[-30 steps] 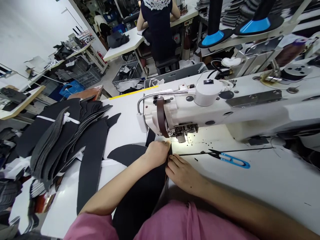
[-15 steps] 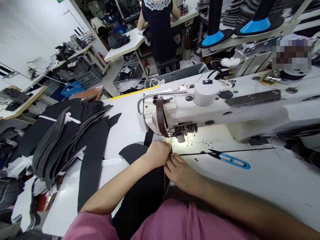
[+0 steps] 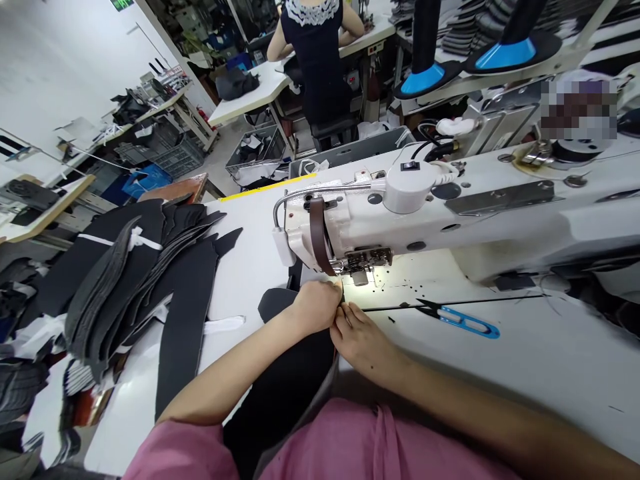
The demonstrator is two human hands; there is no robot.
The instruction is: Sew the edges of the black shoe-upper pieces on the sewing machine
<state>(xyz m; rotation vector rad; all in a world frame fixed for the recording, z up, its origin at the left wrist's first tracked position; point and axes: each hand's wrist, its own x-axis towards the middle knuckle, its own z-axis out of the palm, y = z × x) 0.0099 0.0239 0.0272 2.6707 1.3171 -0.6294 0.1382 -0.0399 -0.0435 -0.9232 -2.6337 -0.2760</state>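
Observation:
A white sewing machine stands across the white table. A black fabric piece runs from my lap up to the needle area under the machine's head. My left hand is closed, pinching the fabric's edge just in front of the presser foot. My right hand lies against it on the right, fingers pressed together on the same edge. The fingertips of both hands meet at the seam.
Blue-handled thread snips lie on the table to the right of my hands. A pile of black cut pieces covers the table's left side. A person in dark clothes sits at another table behind. Thread cones stand behind the machine.
The black fabric has slid toward the needle and to the right, so less of it shows left of my left hand. Both hands stay at the seam.

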